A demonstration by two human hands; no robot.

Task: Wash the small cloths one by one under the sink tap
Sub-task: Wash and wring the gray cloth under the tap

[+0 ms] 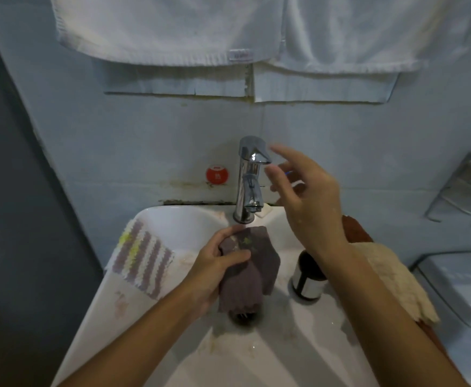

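Observation:
My left hand [217, 263] grips a small grey-purple cloth [249, 268] with a yellowish stain, holding it in the white sink [173, 219] just below the chrome tap's [249, 177] spout and above the drain [245, 317]. My right hand [304, 196] hovers open in the air just right of the tap's lever, fingers spread, not touching it. A purple-and-white striped cloth [142, 258] lies over the sink's left rim. A cream cloth [393, 277] and a reddish-brown one [354, 229] lie on the right rim.
A dark jar with a white label [308, 280] stands on the sink's right edge under my right forearm. White towels [228, 29] hang above on the wall. A red round sticker [216, 175] sits left of the tap. A wire rack [463, 188] is at the right.

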